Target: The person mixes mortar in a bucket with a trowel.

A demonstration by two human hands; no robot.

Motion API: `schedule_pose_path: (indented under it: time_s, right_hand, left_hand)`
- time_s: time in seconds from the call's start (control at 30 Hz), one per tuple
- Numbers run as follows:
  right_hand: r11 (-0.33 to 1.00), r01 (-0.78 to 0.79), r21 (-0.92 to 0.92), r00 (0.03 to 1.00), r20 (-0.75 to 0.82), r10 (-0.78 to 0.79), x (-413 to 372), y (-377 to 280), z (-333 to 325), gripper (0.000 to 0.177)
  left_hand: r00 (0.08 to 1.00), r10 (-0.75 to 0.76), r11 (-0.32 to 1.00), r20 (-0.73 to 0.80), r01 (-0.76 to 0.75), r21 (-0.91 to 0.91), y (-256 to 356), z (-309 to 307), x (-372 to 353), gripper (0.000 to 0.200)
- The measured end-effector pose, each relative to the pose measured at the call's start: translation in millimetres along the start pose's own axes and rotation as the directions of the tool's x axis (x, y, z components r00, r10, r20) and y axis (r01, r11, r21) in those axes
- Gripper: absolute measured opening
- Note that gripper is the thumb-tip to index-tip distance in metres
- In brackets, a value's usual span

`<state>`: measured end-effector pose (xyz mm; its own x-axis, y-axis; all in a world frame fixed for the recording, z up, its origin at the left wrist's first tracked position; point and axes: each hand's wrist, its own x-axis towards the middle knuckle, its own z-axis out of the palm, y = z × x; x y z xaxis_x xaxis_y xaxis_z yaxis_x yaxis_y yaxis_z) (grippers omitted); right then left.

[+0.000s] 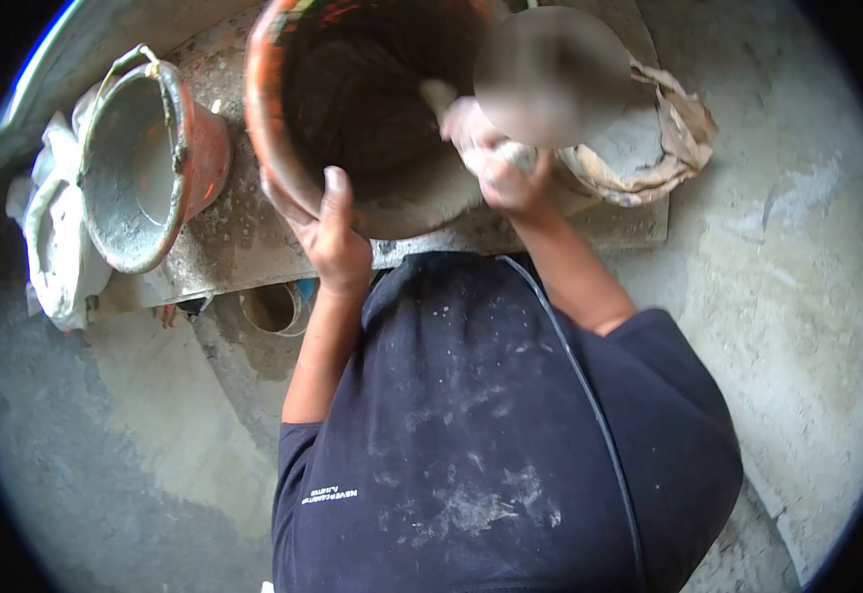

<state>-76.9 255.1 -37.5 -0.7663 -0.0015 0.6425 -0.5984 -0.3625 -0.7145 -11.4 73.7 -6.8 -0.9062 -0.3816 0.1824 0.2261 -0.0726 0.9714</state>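
Observation:
A large orange-rimmed bucket is tipped toward me at the top middle, its dark inside showing and grey residue along the lower wall. My left hand grips its near left rim, thumb over the edge and fingers beneath. At the right side of the bucket's mouth, my right hand is closed around a pale handle-like tool. One end of it points into the bucket; motion blur hides its exact kind. Beside my right hand, a round blurred patch covers part of the view.
On the left stands a smaller red bucket, grey-caked inside, with a wire handle. White sacking lies beside it. An opened paper bag of grey powder sits right. A stained board lies beneath; a round container is below its edge.

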Motion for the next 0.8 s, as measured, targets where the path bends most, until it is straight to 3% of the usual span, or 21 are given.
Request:
schedule_pose_path:
  time_s: [0.03,0.1,0.17,0.23,0.3,0.33,0.37,0.43,0.5,0.57,0.63,0.67,0.77,0.8]
  right_hand:
    - [0.998,-0.054,0.007,0.997,0.053,0.054,-1,-11,3,0.011]
    - [0.987,-0.115,0.112,0.993,0.003,0.116,7,-31,17,0.01]
    - [0.967,-0.144,0.209,0.988,-0.029,0.153,31,-43,16,0.01]
    - [0.947,0.012,0.322,0.999,-0.049,0.004,48,-26,3,0.008]
    - [0.973,0.112,0.202,0.994,-0.041,-0.106,58,8,-18,0.007]
    - [0.993,0.109,-0.053,0.983,-0.142,-0.116,53,11,-8,0.007]
    - [0.988,0.109,0.111,0.978,-0.19,-0.086,42,27,-16,0.005]
    - [0.992,0.11,0.063,0.986,-0.136,-0.101,17,21,-8,0.001]
    - [1.0,0.001,-0.009,0.999,-0.047,-0.002,-8,0,9,0.004]
    - [0.997,-0.058,0.059,0.997,-0.037,0.061,-21,-15,22,0.006]
    - [0.979,-0.078,0.187,0.987,-0.125,0.103,-6,-26,28,0.01]
    - [0.967,-0.053,0.249,0.989,-0.119,0.085,10,-31,25,0.011]
    - [0.882,0.038,0.469,0.997,-0.074,-0.003,60,-24,6,0.015]
    - [0.918,0.048,0.393,0.996,-0.086,-0.015,68,-12,0,0.012]
  left_hand:
    - [0.993,0.104,0.993,0.052,-0.107,0.055,-9,-2,-2,0.076]
    - [0.989,0.113,0.988,0.099,-0.122,0.093,-19,0,-13,0.078]
    - [0.998,0.017,0.994,0.053,-0.022,0.107,-15,2,-18,0.076]
    - [0.999,-0.012,0.999,0.044,0.013,-0.03,-16,2,-15,0.073]
    - [0.997,0.055,0.998,0.053,-0.056,0.019,-17,-1,-16,0.071]
    - [0.997,0.047,0.998,0.068,-0.049,0.025,-16,0,-18,0.07]
    - [0.996,0.042,0.999,0.082,-0.045,0.03,-15,1,-19,0.07]
    - [0.993,0.095,0.994,0.067,-0.098,0.041,-18,2,-17,0.07]
    - [0.99,0.109,0.991,0.089,-0.116,0.074,-21,-1,-19,0.07]
    - [0.989,0.11,0.991,0.098,-0.116,0.062,-23,-1,-21,0.072]
    - [0.994,0.073,0.997,0.079,-0.075,0.025,-21,0,-23,0.074]
    - [0.997,0.02,1.0,0.069,-0.02,-0.002,-21,-1,-23,0.076]
    - [0.996,0.047,0.998,0.075,-0.05,0.038,-22,-3,-22,0.077]
    - [0.997,0.034,0.998,0.072,-0.038,0.052,-18,-2,-22,0.077]
